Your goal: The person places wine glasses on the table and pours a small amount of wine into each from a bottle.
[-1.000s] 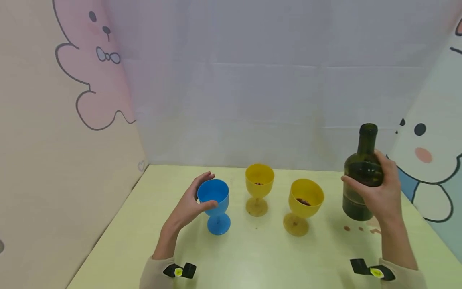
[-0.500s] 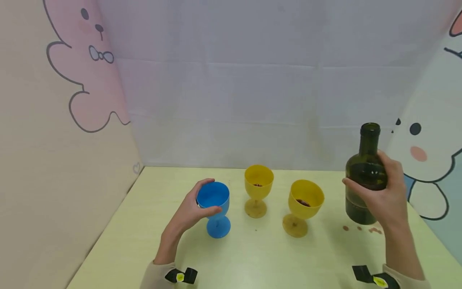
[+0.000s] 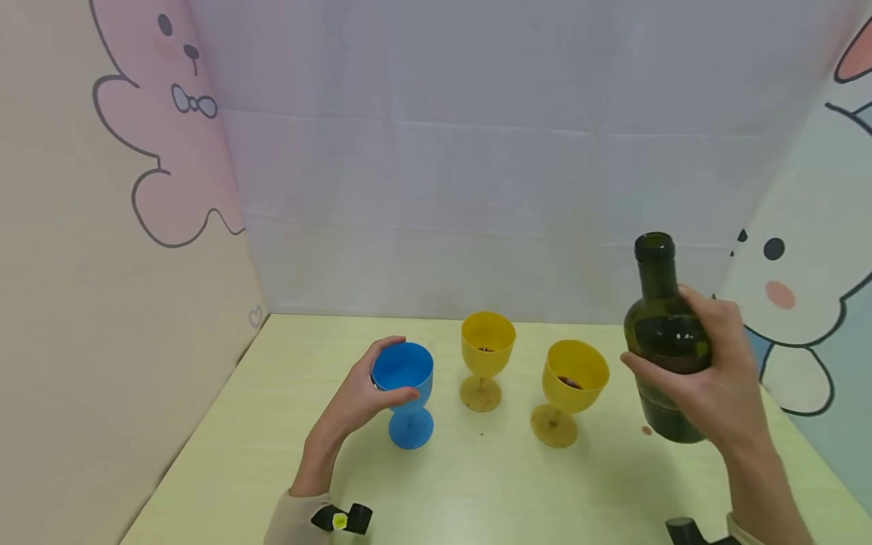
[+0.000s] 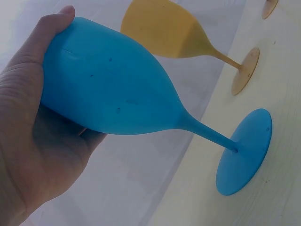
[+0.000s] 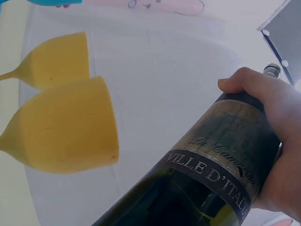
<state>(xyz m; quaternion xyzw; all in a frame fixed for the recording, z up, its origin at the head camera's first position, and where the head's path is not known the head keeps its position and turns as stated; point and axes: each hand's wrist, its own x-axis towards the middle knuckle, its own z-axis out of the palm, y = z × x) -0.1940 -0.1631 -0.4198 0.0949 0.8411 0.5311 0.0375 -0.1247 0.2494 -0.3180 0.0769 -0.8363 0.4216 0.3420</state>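
Observation:
My left hand (image 3: 357, 397) grips the bowl of a blue goblet (image 3: 412, 428) at the left of the table, thumb up near the rim. The goblet is upright with its round foot low at the table, and its bowl looks empty. My right hand (image 3: 722, 382) is wrapped round a dark green wine bottle (image 3: 664, 325), which leans slightly left over the table's right side. Dark liquid shows through its glass. In the right wrist view the bottle's label (image 5: 218, 165) reads "Ville d'Italia" in part.
Two yellow goblets, one farther back (image 3: 488, 363) and one nearer on the right (image 3: 568, 397), stand between my hands with a little dark liquid in each. A reddish drop (image 3: 646, 430) marks the pale table (image 3: 477, 492). A white curtain (image 3: 436, 189) hangs behind.
My right hand has brought the bottle left toward the nearer yellow goblet and begun to tip its neck left. My left hand and the blue goblet have hardly moved.

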